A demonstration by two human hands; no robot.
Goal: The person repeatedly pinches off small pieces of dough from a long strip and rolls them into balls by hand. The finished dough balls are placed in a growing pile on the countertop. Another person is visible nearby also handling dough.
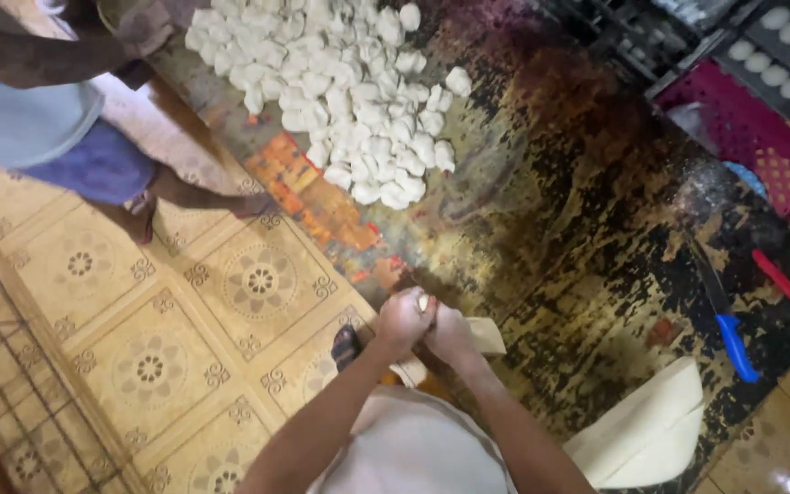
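Both hands press together around a small piece of dough (423,301), the left hand (401,319) and right hand (450,331) closed over it in a tight grip just above the near edge of the table (578,238). Only a pale sliver of the piece shows between the fingers. Farther back on the worn, dark table lies a heap of white dough pieces (340,91). A blue-handled knife (722,309) rests to the right. Another person (38,110) stands on the patterned tile floor (157,348) at upper left.
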